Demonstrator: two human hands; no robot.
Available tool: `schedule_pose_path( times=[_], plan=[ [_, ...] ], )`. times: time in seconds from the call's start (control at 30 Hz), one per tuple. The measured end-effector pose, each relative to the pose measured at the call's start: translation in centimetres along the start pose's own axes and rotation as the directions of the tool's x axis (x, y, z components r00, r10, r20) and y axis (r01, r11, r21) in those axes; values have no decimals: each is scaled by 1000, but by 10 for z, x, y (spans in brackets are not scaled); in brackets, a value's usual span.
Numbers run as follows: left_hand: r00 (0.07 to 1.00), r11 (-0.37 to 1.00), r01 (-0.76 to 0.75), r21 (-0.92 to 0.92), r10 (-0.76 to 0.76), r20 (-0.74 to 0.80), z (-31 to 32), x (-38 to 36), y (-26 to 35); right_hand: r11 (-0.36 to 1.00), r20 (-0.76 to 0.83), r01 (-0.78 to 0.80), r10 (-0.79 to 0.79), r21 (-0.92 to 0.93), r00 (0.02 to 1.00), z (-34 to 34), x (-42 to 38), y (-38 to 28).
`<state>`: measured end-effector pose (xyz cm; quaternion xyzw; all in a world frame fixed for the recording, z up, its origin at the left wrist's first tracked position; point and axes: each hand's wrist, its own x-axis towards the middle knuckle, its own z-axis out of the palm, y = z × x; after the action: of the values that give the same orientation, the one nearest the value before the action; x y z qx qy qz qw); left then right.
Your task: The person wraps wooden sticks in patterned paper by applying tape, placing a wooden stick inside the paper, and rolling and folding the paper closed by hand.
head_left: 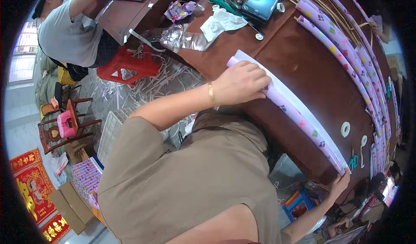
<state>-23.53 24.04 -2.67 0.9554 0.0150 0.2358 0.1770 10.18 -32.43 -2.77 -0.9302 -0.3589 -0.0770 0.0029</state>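
A long roll of lilac patterned wrapping paper lies along the near edge of the brown table, its white inner side showing on a loose flap. My left hand, with a gold bracelet at the wrist, is closed over the roll near one end, fingers curled across it. At the other end my right hand pinches the roll between thumb and fingers. Close to that end lie teal scissors and a white tape roll.
Several finished-looking lilac rolls line the table's far side. A tablet-like device, white tissue and crumpled paper sit toward the top. Another person works at left beside a red stool. Paper strips litter the floor.
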Motion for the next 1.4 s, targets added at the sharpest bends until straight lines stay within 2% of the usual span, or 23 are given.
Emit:
schedule_pose_path(
  times=[0.03, 0.1, 0.17, 0.23, 0.3, 0.43, 0.53, 0.63, 0.77, 0.83, 0.87, 0.97, 1.03, 1.07, 1.1, 1.17, 1.2, 1.23, 1.27, 1.3, 1.33, 1.37, 1.4],
  plan=[
    [1000, 1000, 0, -5, 0, 0, -5, -2, -4, 1000, 3, -2, 2, -4, 1000, -2, -2, -2],
    [978, 994, 104, 16, -99, -184, -17, -5, -18, 999, -39, -6, 5, -32, 999, -2, -5, -7],
    [960, 978, 208, -8, -205, -192, -31, -1, -37, 999, -44, -24, 22, -30, 999, 2, -11, -7],
    [975, 972, 214, -93, -218, -36, -43, 1, -57, 999, -59, -42, 41, -29, 997, 2, -12, -8],
    [942, 882, 329, -338, -282, 180, -46, 3, -70, 999, -58, -32, 32, -3, 998, 1, -13, -12],
    [939, 842, 291, -454, -161, 304, -46, 10, -85, 999, -52, -47, 47, -13, 998, 0, -14, -14],
    [872, 775, 430, -463, -222, 437, -51, 13, -89, 999, -21, -29, 29, -31, 999, 2, -11, -8],
    [851, 794, 445, -414, -232, 470, -54, 17, -88, 999, 8, -52, 52, 2, 999, 4, -13, -2],
    [768, 662, 602, -446, -330, 548, -59, 17, -88, 998, 42, -67, 68, -20, 997, -4, -9, -17],
    [779, 574, 619, -535, -365, 510, -55, 12, -88, 999, 16, -45, 45, 14, 999, -13, -6, -35],
    [778, 575, 619, -535, -357, 517, -52, 14, -89, 998, 19, -63, 63, 9, 998, -17, -4, -42],
    [738, 349, 661, -665, -462, 491, -54, 2, -107, 997, 48, -80, 80, -2, 996, -11, -9, -18],
    [797, 584, 581, -567, -549, 251, -55, 7, -97, 994, 48, -105, 104, 14, 993, -5, -12, -4],
    [811, 743, 507, -438, -583, -49, -50, 10, -75, 996, 47, -88, 87, 22, 995, -1, -9, -2],
    [850, 840, 434, -327, -502, -160, -51, 13, -59, 996, 44, -90, 89, 15, 995, -1, -13, 4],
    [957, 961, 214, -176, -242, -158, -46, 14, -36, 995, 80, -89, 86, 36, 993, 1, -7, 1],
    [986, 981, 126, -150, -141, -91, -43, 15, -29, 994, 107, -107, 102, 38, 989, -5, -8, 3],
    [996, 996, 76, -53, -78, -46, -37, 13, -20, 966, 105, -259, 258, 1, 961, -8, -5, -16],
    [999, 999, 36, 9, -36, 2, -28, 11, -15, 966, 139, -258, 252, 32, 958, -13, -5, -14],
    [999, 1000, -6, 14, 5, 31, -23, 11, -14, 932, 122, -352, 342, 83, 932, -16, -2, -25],
    [999, 1000, -22, 20, 21, 37, -16, 8, -15, 923, 86, -356, 347, 147, 934, -22, -2, -30],
    [997, 1000, 12, 17, -14, 73, -13, 9, -12, 833, 118, -388, 373, 395, 920, -13, -4, -12],
    [992, 998, 41, 39, -45, 119, -9, 6, -12, 828, 13, -383, 415, 410, 910, -14, -3, -13]
  ],
)
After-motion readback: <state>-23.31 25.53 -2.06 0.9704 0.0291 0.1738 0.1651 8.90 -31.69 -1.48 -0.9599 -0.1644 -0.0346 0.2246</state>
